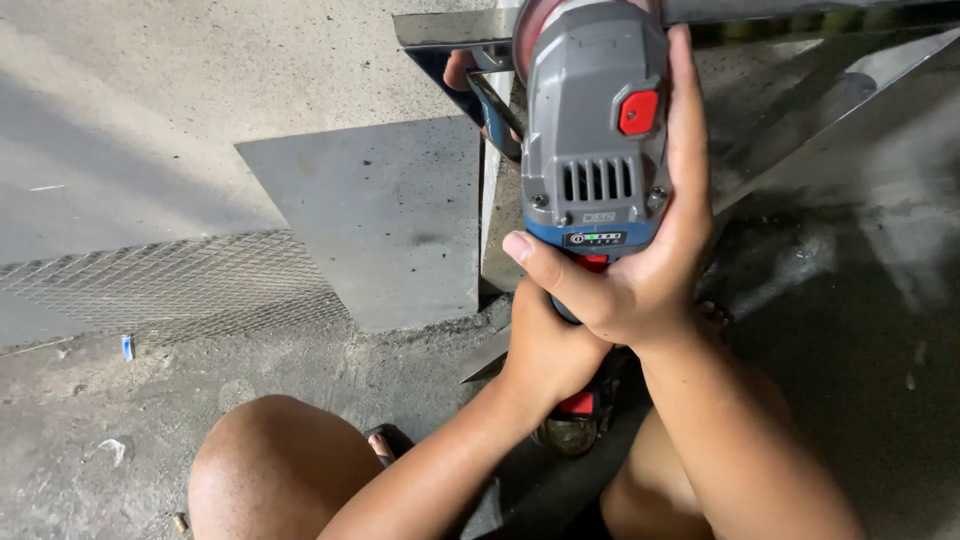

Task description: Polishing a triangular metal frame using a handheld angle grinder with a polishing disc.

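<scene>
1. Here the rough grey concrete floor [150,110] takes most of the view; no container shows on it.
2. A flat grey metal sheet [385,215] lies on the floor, just beside a shiny folded steel frame [800,110] at the top right.
3. A strip of silver wire mesh [170,285] lies left of the sheet, touching its edge.
4. The grey and blue cordless angle grinder [598,130] points up toward the frame; it has a red button and a small dark label with green lights near the blue band.
5. The right hand [645,270] grasps the grinder body, fingers wrapped along its side.
6. The left hand [545,350] is clenched around the handle below.
7. A tiny blue scrap [128,347] lies on the floor at the left.
</scene>
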